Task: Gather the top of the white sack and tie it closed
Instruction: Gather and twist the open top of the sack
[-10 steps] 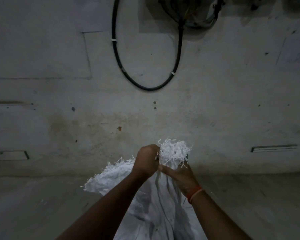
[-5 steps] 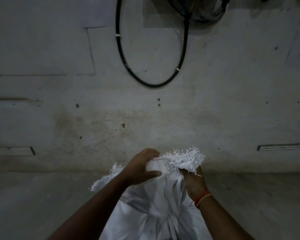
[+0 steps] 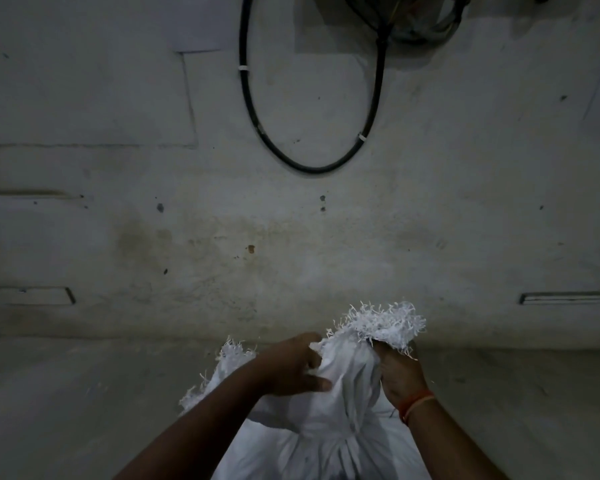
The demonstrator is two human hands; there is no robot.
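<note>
You are standing over the white sack (image 3: 329, 434), which is sitting on the floor (image 3: 84, 403) just in front of the stained wall (image 3: 291, 220). Your left hand (image 3: 293, 368) is curling around the bunched fabric on the sack's left side, thumb pressing against the cloth. Your right hand (image 3: 400, 374) is gripping the gathered neck from the sack's right side, fingers wrapped into the fabric below the frayed top edge (image 3: 385, 322), which is fanning out above that hand. An orange band (image 3: 415, 403) is circling your right wrist. A black cable (image 3: 312, 164) is looping on the wall well above the sack.
</note>
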